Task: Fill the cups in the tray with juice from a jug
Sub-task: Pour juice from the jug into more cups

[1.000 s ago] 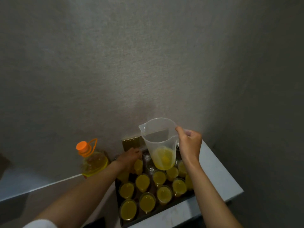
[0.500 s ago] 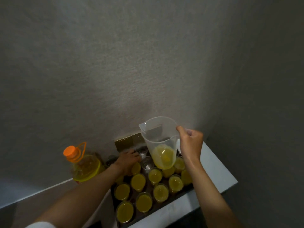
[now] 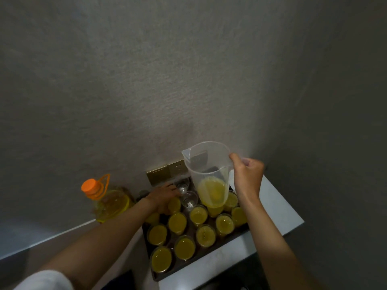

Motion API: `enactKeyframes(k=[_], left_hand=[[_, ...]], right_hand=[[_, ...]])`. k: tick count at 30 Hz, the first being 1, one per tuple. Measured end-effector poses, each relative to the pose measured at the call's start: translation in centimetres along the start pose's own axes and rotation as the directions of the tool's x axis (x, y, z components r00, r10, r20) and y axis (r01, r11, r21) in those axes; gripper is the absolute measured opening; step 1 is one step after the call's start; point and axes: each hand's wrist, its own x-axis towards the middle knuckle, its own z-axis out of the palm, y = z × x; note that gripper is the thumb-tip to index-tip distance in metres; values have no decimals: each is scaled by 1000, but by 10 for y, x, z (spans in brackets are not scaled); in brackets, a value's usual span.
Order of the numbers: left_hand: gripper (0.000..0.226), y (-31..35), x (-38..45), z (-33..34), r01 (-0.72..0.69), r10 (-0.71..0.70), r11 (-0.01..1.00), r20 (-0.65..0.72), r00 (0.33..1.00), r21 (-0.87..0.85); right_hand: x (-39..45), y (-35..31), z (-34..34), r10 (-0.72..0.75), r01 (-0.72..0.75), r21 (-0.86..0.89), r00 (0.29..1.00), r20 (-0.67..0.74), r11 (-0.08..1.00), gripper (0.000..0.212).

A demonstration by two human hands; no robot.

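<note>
My right hand [image 3: 247, 174] grips the handle of a clear plastic jug [image 3: 207, 166], held upright above the tray's far right part. A little yellow juice [image 3: 212, 191] lies in the jug's bottom. Below it, a dark tray [image 3: 199, 260] holds several cups filled with yellow juice [image 3: 178, 222]. Two clear empty cups stand at the tray's far side, one at the back [image 3: 182, 184] and one nearer [image 3: 189, 199]. My left hand [image 3: 165, 195] reaches into the tray's far left part, its fingertips at the back empty cup; whether they hold it is unclear.
A large bottle of yellow liquid with an orange cap [image 3: 104, 197] stands left of the tray by the wall. A gold wall socket [image 3: 165, 172] sits behind the tray. The grey counter [image 3: 278, 212] ends close on the right and at the front.
The jug has stayed upright in my right hand. My left hand has stayed in the tray's far left part, by the empty cups. The view has shifted a little.
</note>
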Motion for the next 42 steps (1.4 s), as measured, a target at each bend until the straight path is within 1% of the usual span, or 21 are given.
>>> enactKeyframes(k=[3, 7, 9, 12, 14, 17, 23, 25, 27, 33, 37, 42], left_hand=[[73, 1, 3, -6, 28, -29, 998, -18, 999, -65], [57, 15, 11, -16, 34, -41, 993, -62, 997, -111], [61, 26, 17, -17, 17, -26, 991, -64, 998, -136], [80, 33, 29, -11, 1, -9, 988, -52, 999, -157], [92, 36, 37, -10, 7, -9, 994, -24, 1000, -111], [97, 41, 42, -11, 11, -10, 998, 11, 1000, -66], [93, 39, 51, -4, 36, -35, 998, 20, 999, -48], [90, 37, 51, 1, 41, -40, 997, 21, 999, -68], [88, 34, 51, 8, 45, -46, 992, -8, 999, -116], [62, 32, 46, 14, 19, -49, 976, -133, 990, -216], [60, 32, 42, 16, 20, -64, 964, -160, 985, -263], [66, 35, 39, 19, 70, -127, 952, -176, 976, -299]], right_hand=[[1, 3, -2, 4, -4, -2, 1000, 1, 1000, 47], [2, 2, -7, 5, -5, -3, 1000, -11, 1000, 50], [3, 2, -10, 12, -12, -4, 1000, -17, 1000, 51], [6, 4, -16, 12, -13, -15, 1000, -24, 1000, 48], [8, 4, -20, 5, -6, -27, 1000, -30, 1000, 49], [12, 4, -25, -6, 4, -42, 999, -35, 999, 50], [18, 5, -31, -12, 9, -63, 999, -51, 998, 54], [19, 6, -32, -12, 9, -66, 999, -48, 998, 53], [20, 7, -32, -7, 3, -71, 999, -44, 997, 52], [23, 10, -32, 4, -6, -72, 999, -40, 997, 49], [23, 8, -31, -1, -1, -60, 999, -40, 998, 52], [24, 4, -30, -2, -1, -62, 999, -41, 998, 54]])
